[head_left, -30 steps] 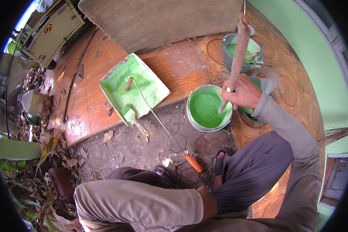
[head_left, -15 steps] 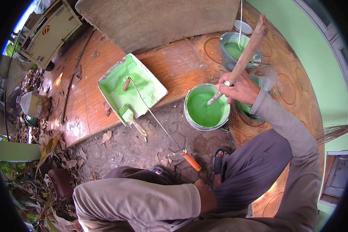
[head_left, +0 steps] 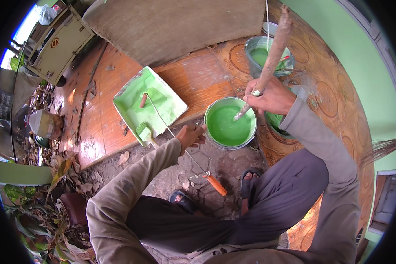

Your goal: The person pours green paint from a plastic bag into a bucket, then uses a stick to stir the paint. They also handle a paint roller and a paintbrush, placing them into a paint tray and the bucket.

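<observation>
My right hand [head_left: 273,96] is wrapped round a thick wooden stick [head_left: 275,48]. The stick slants down into a bucket of green paint [head_left: 229,124], its lower tip dipping in the paint. My left hand [head_left: 191,137] hangs just left of that bucket, its fingers loosely bent and apart with nothing in them. Its fingertips come close to the rim; contact I cannot tell. Farther left lies a white paint tray [head_left: 174,110] coated in green. A paint roller [head_left: 215,185] with an orange handle rests across it, its rod passing behind my left hand. A paintbrush [head_left: 144,131] sits at the tray's near corner.
Behind my right hand stands a clear bucket [head_left: 256,66] holding green paint and a white cord. Another green-paint container [head_left: 275,121] is partly hidden under my right wrist. A brown board [head_left: 176,26] leans at the back. Potted plants and dry leaves [head_left: 70,176] lie left.
My left arm has come up from my lap, bringing the left hand beside the paint bucket. My right hand and the stick have shifted slightly left.
</observation>
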Tool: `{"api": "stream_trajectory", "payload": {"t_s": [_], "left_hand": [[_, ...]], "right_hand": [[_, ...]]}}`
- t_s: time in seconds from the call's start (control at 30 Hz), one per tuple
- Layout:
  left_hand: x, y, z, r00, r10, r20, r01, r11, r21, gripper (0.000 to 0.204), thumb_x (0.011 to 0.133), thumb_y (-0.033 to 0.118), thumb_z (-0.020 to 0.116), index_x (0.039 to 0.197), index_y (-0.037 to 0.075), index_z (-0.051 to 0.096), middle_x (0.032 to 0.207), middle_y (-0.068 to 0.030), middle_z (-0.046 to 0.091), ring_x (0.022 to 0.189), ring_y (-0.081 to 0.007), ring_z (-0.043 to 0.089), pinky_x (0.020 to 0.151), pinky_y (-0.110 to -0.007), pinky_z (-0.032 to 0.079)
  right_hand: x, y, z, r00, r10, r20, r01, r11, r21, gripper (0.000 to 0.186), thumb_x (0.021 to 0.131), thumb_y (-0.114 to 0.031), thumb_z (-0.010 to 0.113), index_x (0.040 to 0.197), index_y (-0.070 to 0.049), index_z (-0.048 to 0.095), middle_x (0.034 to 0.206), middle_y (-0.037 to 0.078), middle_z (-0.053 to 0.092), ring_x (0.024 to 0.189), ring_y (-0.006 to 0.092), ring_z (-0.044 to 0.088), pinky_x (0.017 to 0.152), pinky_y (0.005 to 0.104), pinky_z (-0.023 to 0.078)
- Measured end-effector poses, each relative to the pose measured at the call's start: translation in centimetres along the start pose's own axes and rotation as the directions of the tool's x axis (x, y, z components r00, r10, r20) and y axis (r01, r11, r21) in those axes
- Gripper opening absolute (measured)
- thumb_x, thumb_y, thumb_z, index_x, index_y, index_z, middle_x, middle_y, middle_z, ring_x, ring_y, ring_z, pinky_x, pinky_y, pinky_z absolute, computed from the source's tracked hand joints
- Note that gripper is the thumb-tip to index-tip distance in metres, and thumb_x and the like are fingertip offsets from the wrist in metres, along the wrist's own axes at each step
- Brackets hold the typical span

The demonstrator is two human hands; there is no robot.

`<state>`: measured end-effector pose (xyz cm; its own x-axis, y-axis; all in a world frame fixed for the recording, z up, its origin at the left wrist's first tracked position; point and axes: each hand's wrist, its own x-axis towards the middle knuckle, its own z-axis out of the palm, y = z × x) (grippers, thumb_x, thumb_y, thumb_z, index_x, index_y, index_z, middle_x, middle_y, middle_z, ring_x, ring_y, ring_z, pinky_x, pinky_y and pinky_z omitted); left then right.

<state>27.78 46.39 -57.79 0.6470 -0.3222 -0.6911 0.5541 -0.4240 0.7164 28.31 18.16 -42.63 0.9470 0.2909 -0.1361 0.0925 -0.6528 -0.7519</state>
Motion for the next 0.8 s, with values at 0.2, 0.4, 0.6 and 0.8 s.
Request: {"api": "stream_trajectory", "payload": {"t_s": [0.2,0.4,0.6,0.8], "left_hand": [[1.4,-1.6,1.9,0.998,-0.022,0.058,0.031,0.986,-0.162,0.032,0.094,0.034,0.061,0.104,0.004,0.055,0.094,-0.0062,0.064,0.082,-0.0134,0.063,0.073,-0.029,0.053],[2.5,-0.7,2.8,1.000,0.007,-0.012,-0.008,0.996,-0.093,0.023,0.090,0.017,0.064,0.105,0.001,0.055,0.091,-0.0052,0.063,0.075,-0.0122,0.063,0.068,-0.027,0.057],[1.8,1.8,3.1,0.970,0.242,-0.037,-0.244,0.965,-0.091,0.024,0.086,0.010,0.064,0.104,-0.002,0.054,0.089,-0.0091,0.062,0.074,-0.0151,0.064,0.063,-0.030,0.058],[0.0,2.9,1.8,0.944,0.311,-0.115,-0.304,0.950,0.075,0.022,0.078,0.008,0.069,0.090,-0.003,0.054,0.074,-0.0068,0.056,0.062,-0.0154,0.058,0.054,-0.031,0.051]], "right_hand": [[-0.5,3.0,-0.8,0.998,-0.040,0.040,0.040,0.999,0.002,0.024,0.079,-0.026,0.064,0.082,-0.003,0.065,0.060,0.004,0.060,0.051,0.0121,0.058,0.050,0.0293,0.045],[-2.3,5.0,-0.7,0.988,0.148,0.033,-0.151,0.950,0.272,0.025,0.086,-0.028,0.065,0.085,-0.003,0.061,0.069,0.003,0.061,0.055,0.0097,0.059,0.048,0.0242,0.044],[-6.7,8.3,2.1,0.993,0.115,-0.037,-0.088,0.897,0.434,0.028,0.086,-0.028,0.069,0.086,-0.003,0.056,0.071,0.005,0.061,0.056,0.0098,0.059,0.046,0.0234,0.044],[-10.3,7.9,2.5,0.994,0.073,-0.076,-0.033,0.901,0.433,0.026,0.089,-0.019,0.061,0.101,0.003,0.058,0.081,0.009,0.064,0.070,0.0125,0.064,0.064,0.0257,0.051]]}}
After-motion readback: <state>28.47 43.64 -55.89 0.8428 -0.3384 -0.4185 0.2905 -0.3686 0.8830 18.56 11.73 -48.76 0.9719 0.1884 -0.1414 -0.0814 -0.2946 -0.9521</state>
